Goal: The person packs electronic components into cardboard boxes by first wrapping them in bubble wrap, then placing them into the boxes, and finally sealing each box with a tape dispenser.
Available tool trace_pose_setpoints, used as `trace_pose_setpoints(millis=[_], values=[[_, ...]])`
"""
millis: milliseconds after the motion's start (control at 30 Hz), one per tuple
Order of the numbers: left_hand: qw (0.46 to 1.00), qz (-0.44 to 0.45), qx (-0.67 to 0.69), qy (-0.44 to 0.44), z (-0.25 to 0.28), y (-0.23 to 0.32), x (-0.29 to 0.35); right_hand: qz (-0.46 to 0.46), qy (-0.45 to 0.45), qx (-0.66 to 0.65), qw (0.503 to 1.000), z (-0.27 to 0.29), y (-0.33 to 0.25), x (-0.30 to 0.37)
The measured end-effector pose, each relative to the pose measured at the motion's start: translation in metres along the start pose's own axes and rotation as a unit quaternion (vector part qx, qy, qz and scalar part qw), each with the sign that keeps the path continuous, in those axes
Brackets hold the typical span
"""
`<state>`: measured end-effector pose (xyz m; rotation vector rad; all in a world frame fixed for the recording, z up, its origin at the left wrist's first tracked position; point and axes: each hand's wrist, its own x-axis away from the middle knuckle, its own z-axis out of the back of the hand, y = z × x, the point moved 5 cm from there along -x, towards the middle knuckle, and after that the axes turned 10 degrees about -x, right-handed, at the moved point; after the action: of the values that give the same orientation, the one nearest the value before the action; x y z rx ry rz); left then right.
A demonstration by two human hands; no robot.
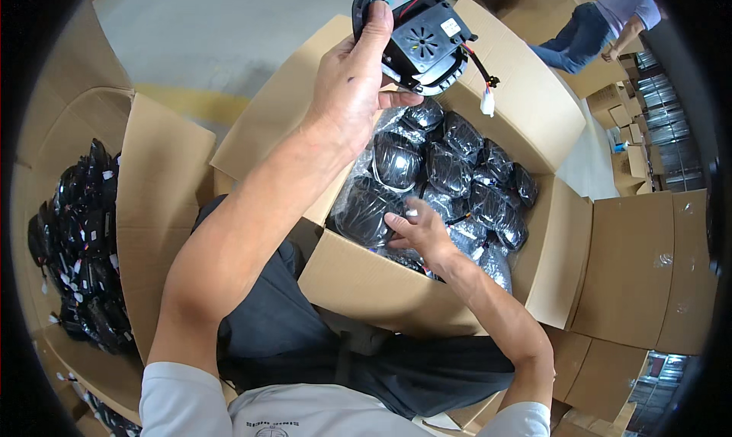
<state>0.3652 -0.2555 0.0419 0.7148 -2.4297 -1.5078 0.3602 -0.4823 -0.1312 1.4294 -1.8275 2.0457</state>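
Observation:
My left hand (pixel 358 82) is raised at the top, gripping a black plastic electronic unit (pixel 423 44) by its left edge with the thumb on top. The unit has a vented round pattern, a small white label and a short cable (pixel 482 75) that dangles with a white connector. Below it stands an open cardboard box (pixel 389 284) with several black units in clear plastic wrap (pixel 396 162). My right hand (pixel 419 231) is inside this box, fingers apart, just over a wrapped unit (pixel 364 214) at the box's near left. I see nothing held in it.
Another open carton (pixel 164 162) at the left holds a heap of bare black units (pixel 91 261) with white connectors. Cardboard boxes (pixel 625 265) stand at the right. A person (pixel 595 25) bends over cartons at the far right, near stacked clear-wrapped goods (pixel 663 105).

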Motion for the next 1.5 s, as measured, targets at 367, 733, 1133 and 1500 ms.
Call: trace_pose_setpoints(millis=[367,733,1133,1500], values=[[0.979,0.121,-0.160,-0.027,-0.005,-0.024,0.025,0.281,0.198,0.328,0.880,0.002,-0.100,0.078],[0.860,-0.169,-0.358,-0.323,-0.074,-0.051,0.083,0.409,0.210,0.164,0.873,0.035,-0.167,0.119],[0.652,-0.180,-0.629,-0.383,-0.056,-0.086,0.088,0.004,0.044,-0.206,0.977,0.084,-0.008,0.060],[0.549,-0.250,-0.654,-0.457,-0.055,-0.100,0.103,0.123,0.167,0.232,0.950,0.098,0.010,0.058]])
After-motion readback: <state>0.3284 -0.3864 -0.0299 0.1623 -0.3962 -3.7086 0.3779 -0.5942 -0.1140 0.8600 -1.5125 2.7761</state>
